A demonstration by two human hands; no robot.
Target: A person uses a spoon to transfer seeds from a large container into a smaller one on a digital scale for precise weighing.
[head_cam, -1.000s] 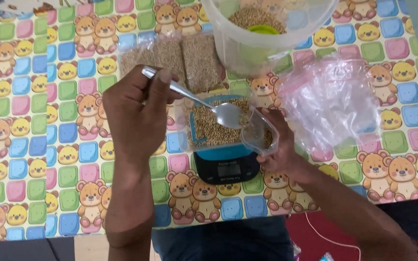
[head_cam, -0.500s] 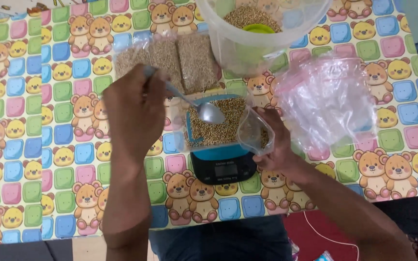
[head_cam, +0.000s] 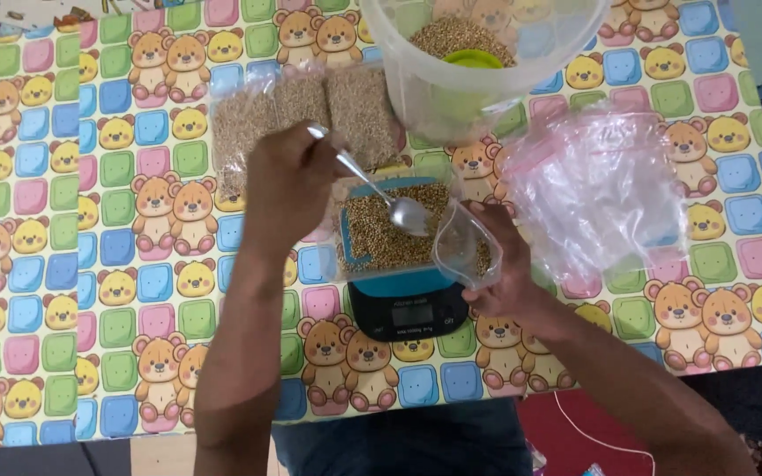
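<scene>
- Since a second ago the metal spoon (head_cam: 381, 194) has tipped lower, its bowl now resting at the grain inside the clear bag (head_cam: 407, 234) on the small digital scale (head_cam: 409, 304); filling looks to be in progress.
- Left hand (head_cam: 288, 189) is closed around the spoon's handle.
- Right hand (head_cam: 500, 264) pinches the bag's open mouth, holding it wide.
- Grain tub (head_cam: 478, 53) stands just behind; filled packets (head_cam: 302, 115) and empty bags (head_cam: 597, 189) lie either side.

left hand (head_cam: 288, 189) holding spoon (head_cam: 399, 207), right hand (head_cam: 496, 264) gripping grain bag (head_cam: 399, 229) on scale (head_cam: 407, 308)
</scene>
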